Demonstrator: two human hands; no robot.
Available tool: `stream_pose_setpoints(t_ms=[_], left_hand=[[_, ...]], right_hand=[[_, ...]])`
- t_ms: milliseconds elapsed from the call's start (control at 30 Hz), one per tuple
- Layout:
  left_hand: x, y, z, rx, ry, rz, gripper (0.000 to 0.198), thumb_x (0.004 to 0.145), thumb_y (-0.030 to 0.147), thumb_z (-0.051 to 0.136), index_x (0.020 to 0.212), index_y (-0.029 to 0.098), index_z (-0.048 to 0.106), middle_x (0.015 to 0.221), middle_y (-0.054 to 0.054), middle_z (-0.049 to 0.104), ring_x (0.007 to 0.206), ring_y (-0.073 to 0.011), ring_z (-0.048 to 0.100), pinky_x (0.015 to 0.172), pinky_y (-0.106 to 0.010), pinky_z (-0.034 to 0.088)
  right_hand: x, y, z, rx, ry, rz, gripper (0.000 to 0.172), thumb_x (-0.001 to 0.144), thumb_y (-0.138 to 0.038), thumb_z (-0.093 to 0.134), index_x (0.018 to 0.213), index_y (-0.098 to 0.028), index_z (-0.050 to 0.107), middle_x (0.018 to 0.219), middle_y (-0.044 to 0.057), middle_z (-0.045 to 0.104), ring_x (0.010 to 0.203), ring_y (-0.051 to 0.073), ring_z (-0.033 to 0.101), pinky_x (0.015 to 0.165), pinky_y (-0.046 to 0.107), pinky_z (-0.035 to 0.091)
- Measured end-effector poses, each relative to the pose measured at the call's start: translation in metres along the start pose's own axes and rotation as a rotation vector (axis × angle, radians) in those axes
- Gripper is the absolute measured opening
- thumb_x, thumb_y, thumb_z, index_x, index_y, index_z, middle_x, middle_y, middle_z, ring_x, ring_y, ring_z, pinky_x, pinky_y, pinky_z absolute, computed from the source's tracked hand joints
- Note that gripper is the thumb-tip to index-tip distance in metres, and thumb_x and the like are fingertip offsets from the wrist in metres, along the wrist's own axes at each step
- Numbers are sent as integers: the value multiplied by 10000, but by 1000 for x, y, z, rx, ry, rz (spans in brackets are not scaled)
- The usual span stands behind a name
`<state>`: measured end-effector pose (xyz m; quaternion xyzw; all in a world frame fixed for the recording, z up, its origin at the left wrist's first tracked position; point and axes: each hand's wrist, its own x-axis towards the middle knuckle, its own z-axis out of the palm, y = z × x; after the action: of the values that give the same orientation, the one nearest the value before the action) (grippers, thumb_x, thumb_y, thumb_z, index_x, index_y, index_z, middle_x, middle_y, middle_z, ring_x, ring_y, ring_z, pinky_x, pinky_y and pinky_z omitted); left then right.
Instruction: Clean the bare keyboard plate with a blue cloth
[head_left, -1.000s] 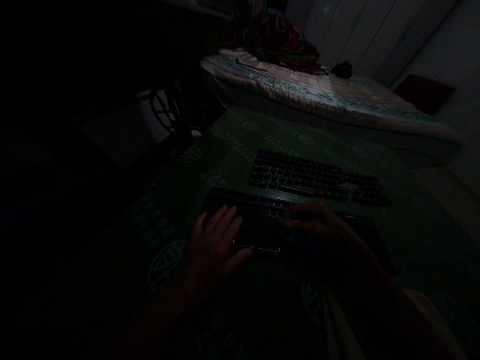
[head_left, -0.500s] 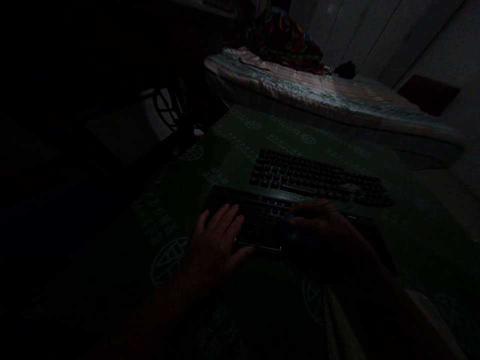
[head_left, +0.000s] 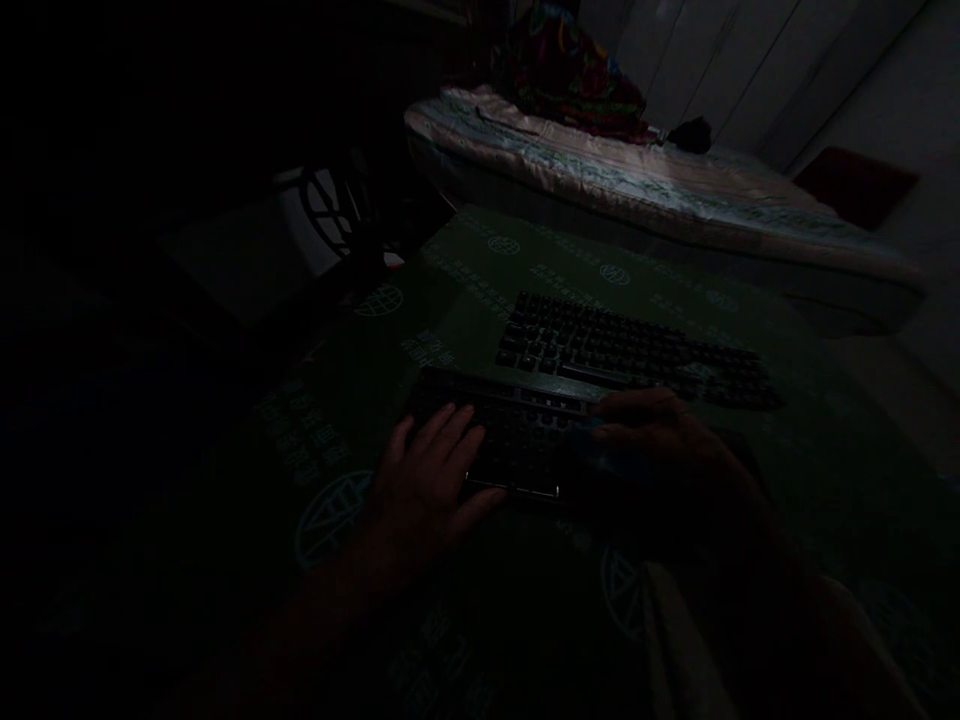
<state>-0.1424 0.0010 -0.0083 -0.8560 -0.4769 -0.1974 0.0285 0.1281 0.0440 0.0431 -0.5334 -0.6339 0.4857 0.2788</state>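
In very dim light a black keyboard (head_left: 517, 455) lies on a green printed sheet, and its switch area shows few or no keycaps in the middle. Across its left part rests my left hand (head_left: 427, 465), palm down, fingers spread. My right hand (head_left: 667, 430) is closed over the keyboard's right part. A dark blue thing (head_left: 600, 445), soft-looking and too dark to name, shows under its fingers. Just beyond the keyboard, rows of loose black keycaps (head_left: 592, 340) lie on the sheet in keyboard order. The right end of the keyboard is mostly hidden by my right hand and shadow.
The green sheet (head_left: 480, 270) with white printing covers the surface. Behind it stands a bed-like pad (head_left: 675, 200) bearing a red patterned cloth (head_left: 570, 80) and a small black item (head_left: 690, 135). A round wire-guarded object, perhaps a fan (head_left: 330, 215), is at the left.
My right hand has shifted slightly right over the keyboard with the blue thing. My left hand stays in place on the keyboard. The view has moved a little.
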Motion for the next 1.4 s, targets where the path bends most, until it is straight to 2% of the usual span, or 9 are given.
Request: stream_pose_setpoints(t_ms=[133,267,567,767,867,967,1100,1267,1400], left_hand=[[0,-1,1,-18,6,0,474,855,433,504,1228,141,515,1333,-185,508,1250,-364,434,996,-620,302],[0,-1,1,0,4,-3,468,855,431,510,1219,137,519,1340,-182,502,1255,-357,430,1004,-609,297],[2,0,1,30,-9,-8,472,853,436,503,1205,122,524,1333,-191,508,1249,-358,437,990,-614,311],[2,-1,5,13,45,4,456,848,439,506,1177,126,552,1314,-195,526,1237,-361,453,986,-612,314],[3,-1,6,20,46,-1,460,844,451,505,1166,129,563,1308,-194,532,1229,-359,461,982,-609,318],[3,-1,7,39,36,-13,470,837,455,515,1177,132,559,1319,-186,524,1235,-353,456,995,-596,308],[4,-1,8,33,11,-34,480,846,476,492,1193,148,553,1331,-172,517,1255,-339,435,1019,-584,282],[3,-1,10,-8,28,-33,492,846,477,497,1201,140,549,1337,-177,509,1264,-345,422,1031,-589,259],[2,-1,9,16,36,-23,492,851,477,488,1201,135,543,1334,-181,511,1254,-349,432,1013,-597,278]], right_hand=[[1,3,10,5,-22,-23,285,657,-410,744,787,-159,721,744,45,682,667,181,622,578,271,486],[-3,7,-1,-5,75,26,290,590,-410,788,758,-183,721,759,47,690,656,186,624,557,273,494],[1,5,9,-21,-20,-20,306,655,-435,742,791,-162,720,731,45,677,640,171,614,547,264,479],[-13,-13,-21,-75,91,75,307,575,-392,800,757,-157,722,720,47,689,627,180,619,544,274,475],[-15,-32,-34,-124,223,48,313,628,-411,762,793,-149,715,697,40,678,590,157,599,514,255,439],[-9,-38,-33,-151,205,-5,310,625,-411,759,764,-138,705,666,29,653,556,135,567,491,242,413],[-5,-25,-12,-155,69,-85,284,637,-414,741,715,-144,700,655,19,639,585,134,567,514,238,420],[-15,0,11,-104,128,-35,317,630,-456,738,736,-158,706,706,40,666,652,179,608,566,276,461],[-24,16,6,-62,194,56,343,618,-482,744,782,-182,720,759,59,692,692,214,637,595,312,495]])
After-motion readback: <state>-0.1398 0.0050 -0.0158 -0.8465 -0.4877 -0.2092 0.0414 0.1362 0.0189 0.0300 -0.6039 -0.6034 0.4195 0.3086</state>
